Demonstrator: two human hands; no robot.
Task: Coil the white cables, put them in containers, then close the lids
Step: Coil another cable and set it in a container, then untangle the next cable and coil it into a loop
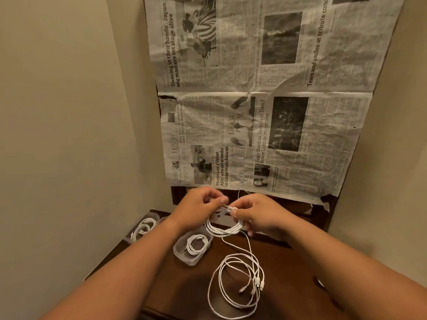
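My left hand (200, 205) and my right hand (255, 212) meet above the dark wooden table (288, 273). Both pinch a partly coiled white cable (223, 229) that hangs in loops between them. Its loose tail runs down toward the loose white cables (235, 285) lying in wide loops with their plugs on the table in front of me. A clear open container (193, 247) just left of the loops holds one coiled white cable. Farther left, a second clear container (144, 227) also holds coiled white cable; whether it has a lid on I cannot tell.
A cream wall (69, 135) closes in on the left and another on the right. Sheets of newspaper (254, 100) cover the upright surface behind the table. The table's front edge lies near the bottom of the view.
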